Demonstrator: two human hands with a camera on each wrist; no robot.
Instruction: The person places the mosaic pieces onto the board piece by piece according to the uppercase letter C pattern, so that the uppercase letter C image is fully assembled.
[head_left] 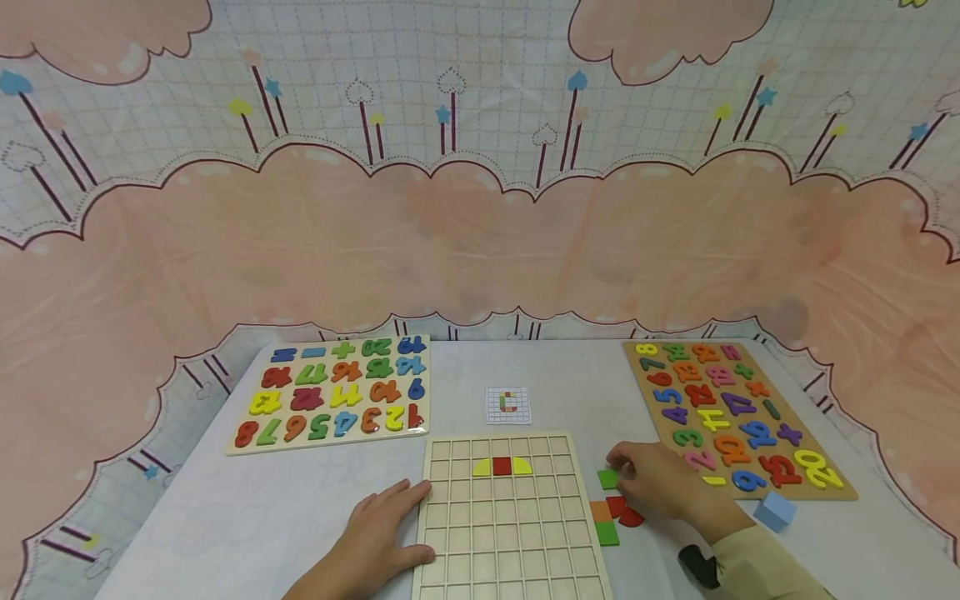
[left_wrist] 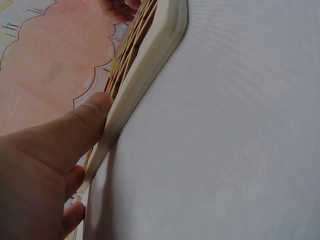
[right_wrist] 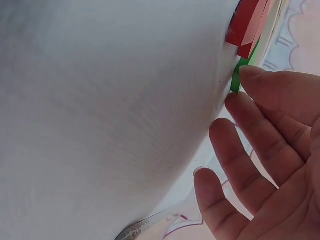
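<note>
Pink cloud cloth covers the table (head_left: 285,517) and wall. Left hand (head_left: 378,542) lies flat, fingers relaxed, against the grid board's (head_left: 510,533) near-left edge, probably to keep it from sliding. Right hand (head_left: 660,483), just right of the board, pinches a green tile (head_left: 607,478) from the loose tiles (head_left: 615,512).

It looked like a child's play or learning corner. A table (head_left: 300,508) stood under a cloth (head_left: 480,233) printed with pink clouds, hearts and stars. Left and right of a grid board (head_left: 510,533) on it lay number puzzles (head_left: 333,392).
</note>
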